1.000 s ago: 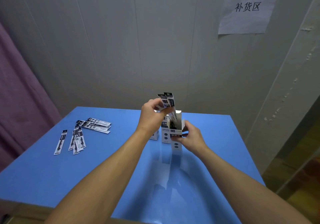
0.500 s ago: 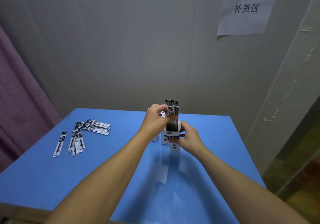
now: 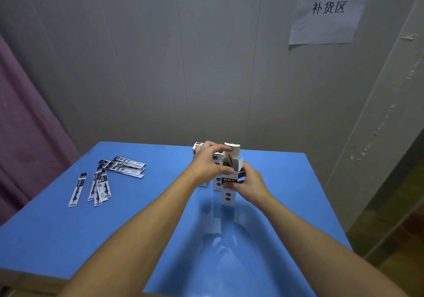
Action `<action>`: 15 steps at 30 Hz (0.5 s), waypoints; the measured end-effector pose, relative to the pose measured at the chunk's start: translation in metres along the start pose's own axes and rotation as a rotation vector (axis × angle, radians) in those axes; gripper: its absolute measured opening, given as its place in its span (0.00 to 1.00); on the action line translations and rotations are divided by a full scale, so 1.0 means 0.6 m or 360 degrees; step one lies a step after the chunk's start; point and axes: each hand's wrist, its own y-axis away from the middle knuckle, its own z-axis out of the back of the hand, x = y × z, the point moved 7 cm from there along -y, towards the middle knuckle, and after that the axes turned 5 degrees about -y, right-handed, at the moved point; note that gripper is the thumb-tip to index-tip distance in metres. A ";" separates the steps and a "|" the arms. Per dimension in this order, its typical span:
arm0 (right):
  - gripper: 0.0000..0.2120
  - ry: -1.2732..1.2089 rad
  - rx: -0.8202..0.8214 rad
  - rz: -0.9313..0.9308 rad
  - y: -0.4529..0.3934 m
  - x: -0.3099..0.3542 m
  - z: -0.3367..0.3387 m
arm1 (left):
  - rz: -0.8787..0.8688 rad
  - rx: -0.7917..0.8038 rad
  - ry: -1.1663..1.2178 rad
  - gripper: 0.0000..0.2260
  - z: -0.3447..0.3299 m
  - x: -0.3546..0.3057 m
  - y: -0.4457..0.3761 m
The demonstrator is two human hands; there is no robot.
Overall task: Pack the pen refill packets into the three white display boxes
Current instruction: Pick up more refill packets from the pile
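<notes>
Upright white card box (image 3: 230, 182), top flap open, gripped by curled left hand (image 3: 207, 166) and right hand (image 3: 249, 183), flat glossy refill packets (image 3: 107, 177) on smooth blue table (image 3: 68, 232).

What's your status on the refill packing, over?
Left hand and right hand both gripping the open front display box, refills inside. Loose refill packets still lying on the blue table, far left. Nothing in the way.
</notes>
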 end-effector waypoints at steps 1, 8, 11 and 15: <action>0.22 0.0003 0.0009 -0.0008 -0.001 -0.002 0.000 | 0.0012 0.0026 0.0026 0.26 -0.003 0.002 -0.001; 0.24 0.0076 -0.0005 -0.0115 -0.009 -0.035 0.006 | 0.0015 -0.0064 0.0186 0.24 -0.004 0.021 0.004; 0.26 0.0166 0.0020 -0.0178 -0.012 -0.055 0.004 | 0.0122 -0.0214 0.0180 0.22 0.006 0.047 0.011; 0.26 0.0265 0.0097 -0.0240 -0.005 -0.075 -0.003 | 0.0222 -0.0238 0.0132 0.20 0.008 0.086 0.027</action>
